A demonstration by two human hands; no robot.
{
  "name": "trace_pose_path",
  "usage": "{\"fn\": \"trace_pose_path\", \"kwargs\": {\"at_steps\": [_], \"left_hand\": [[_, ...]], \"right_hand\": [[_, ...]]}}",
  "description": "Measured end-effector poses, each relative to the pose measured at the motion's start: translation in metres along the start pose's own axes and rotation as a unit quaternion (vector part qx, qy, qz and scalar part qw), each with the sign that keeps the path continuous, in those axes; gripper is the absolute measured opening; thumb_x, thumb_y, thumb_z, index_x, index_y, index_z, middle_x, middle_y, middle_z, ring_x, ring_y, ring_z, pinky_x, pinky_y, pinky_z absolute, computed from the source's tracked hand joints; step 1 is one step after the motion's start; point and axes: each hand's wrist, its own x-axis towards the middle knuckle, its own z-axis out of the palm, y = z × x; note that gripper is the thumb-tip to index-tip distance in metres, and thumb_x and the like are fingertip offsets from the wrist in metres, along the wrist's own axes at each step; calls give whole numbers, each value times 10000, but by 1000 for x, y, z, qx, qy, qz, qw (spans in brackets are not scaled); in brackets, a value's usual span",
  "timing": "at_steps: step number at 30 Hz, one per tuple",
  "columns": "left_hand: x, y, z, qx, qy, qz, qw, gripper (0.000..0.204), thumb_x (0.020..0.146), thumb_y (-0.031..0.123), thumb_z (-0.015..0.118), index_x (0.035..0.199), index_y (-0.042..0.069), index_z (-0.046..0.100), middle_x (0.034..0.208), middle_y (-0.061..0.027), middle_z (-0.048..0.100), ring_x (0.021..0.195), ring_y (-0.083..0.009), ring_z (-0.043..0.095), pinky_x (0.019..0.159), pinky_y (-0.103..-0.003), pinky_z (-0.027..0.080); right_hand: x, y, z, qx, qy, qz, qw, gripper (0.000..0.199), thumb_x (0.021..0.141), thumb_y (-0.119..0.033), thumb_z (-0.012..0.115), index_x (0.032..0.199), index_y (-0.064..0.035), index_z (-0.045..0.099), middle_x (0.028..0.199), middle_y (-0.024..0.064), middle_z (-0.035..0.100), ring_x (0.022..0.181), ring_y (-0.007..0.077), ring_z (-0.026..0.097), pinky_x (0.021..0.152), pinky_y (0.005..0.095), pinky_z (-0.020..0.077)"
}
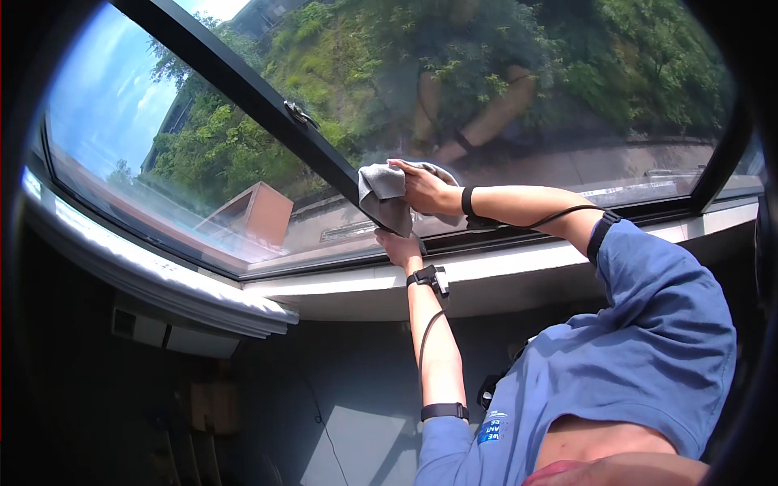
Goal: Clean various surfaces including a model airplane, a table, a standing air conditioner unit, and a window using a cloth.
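Sunlit window glass (502, 89) is filling our view. We are bracing our left hand (399, 247) against the dark frame (519, 235) below, fingers hidden, grip unclear, while our right hand (423, 188), arm bent, is pressing the gripped grey cloth (382, 194) on the pane.

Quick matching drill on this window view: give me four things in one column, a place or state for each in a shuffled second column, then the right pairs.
Things:
1. cloth
2. right hand
3. left hand
4. window frame bar

Places or states:
A. runs dark and slanted between the two panes
B. resting at the lower window edge, under the cloth
C. grey, bunched against the glass
D. on top of the cloth, pressing it to the pane

Pairs: 1-C, 2-D, 3-B, 4-A
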Motion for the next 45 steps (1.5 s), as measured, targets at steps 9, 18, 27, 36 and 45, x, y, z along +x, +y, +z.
{"fn": "trace_pose_path", "kwargs": {"at_steps": [9,18,27,36,45], "left_hand": [[-2,-6,0,29,0,-4,1000,799,746,192,686,1355,-30,219,1288,-219,412,1107,-375,509,913,-453,451],[7,-8,-21,50,-5,-33,998,699,730,164,726,1262,7,302,1165,-181,503,996,-381,575,830,-488,469],[-4,0,-7,46,23,-19,998,673,702,146,734,1231,26,337,1133,-193,506,1002,-374,561,848,-469,470],[-5,10,-2,73,18,-26,997,665,729,196,736,1224,32,324,1115,-201,531,967,-394,588,813,-494,480],[-2,11,2,214,14,-56,975,544,766,266,708,1112,21,367,1034,-183,617,916,-385,618,776,-482,484]], "right_hand": [[30,131,-143,79,244,141,956,569,578,-352,680,1117,-182,608,1200,83,550,1227,272,433,1143,452,54],[66,251,-256,-47,339,272,899,595,662,-393,669,1217,-232,523,1065,39,618,1122,223,533,1097,441,154],[79,288,-285,-60,561,236,791,604,662,-369,665,1228,-218,515,1105,5,581,1058,188,520,964,433,309],[144,172,-186,-67,332,121,933,571,712,-455,594,1215,-188,549,1329,38,458,1343,222,259,1135,487,-33],[-10,263,-220,-27,364,152,919,480,595,-394,660,1053,-255,630,1073,3,611,1164,272,491,1143,475,43]]}}
